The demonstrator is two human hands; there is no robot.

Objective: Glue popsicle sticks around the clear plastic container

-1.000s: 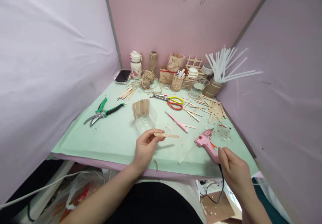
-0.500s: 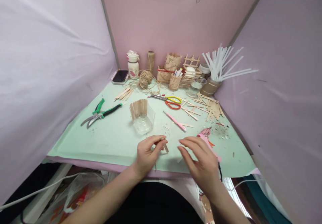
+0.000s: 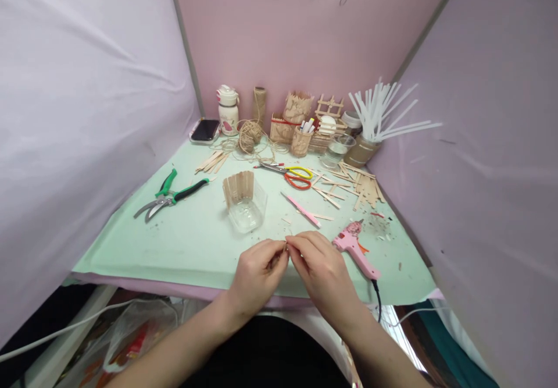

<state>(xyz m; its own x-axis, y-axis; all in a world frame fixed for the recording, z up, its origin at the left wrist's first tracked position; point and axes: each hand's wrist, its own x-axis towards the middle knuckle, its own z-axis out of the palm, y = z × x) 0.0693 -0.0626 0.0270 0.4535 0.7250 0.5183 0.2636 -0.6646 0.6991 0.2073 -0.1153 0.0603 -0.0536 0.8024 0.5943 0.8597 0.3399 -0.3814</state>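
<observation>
Near the front of the table, my left hand [image 3: 259,271] is closed in a pinch on a wooden craft stick [image 3: 285,247], mostly hidden by the fingers. My right hand [image 3: 320,263] meets it fingertip to fingertip, also pinched; whatever lies between its fingers is too small to make out. Just beyond the hands stands a clear plastic container [image 3: 250,216], with upright craft sticks [image 3: 239,187] lining its far left side. To the right of my right hand lies a pink hot glue gun [image 3: 355,248], its nozzle pointing away from me.
Pruning shears [image 3: 170,196] lie at left and scissors [image 3: 294,175] in the middle, near a pink pen-like tool [image 3: 300,209]. Loose craft sticks [image 3: 366,187] are scattered at right. Along the back stand a bottle [image 3: 228,111], twine [image 3: 250,135], stick-made holders and white glue sticks [image 3: 375,109].
My right hand has moved left and its fingers have closed against my left hand's fingertips. The glue gun is now uncovered. The view has shifted slightly.
</observation>
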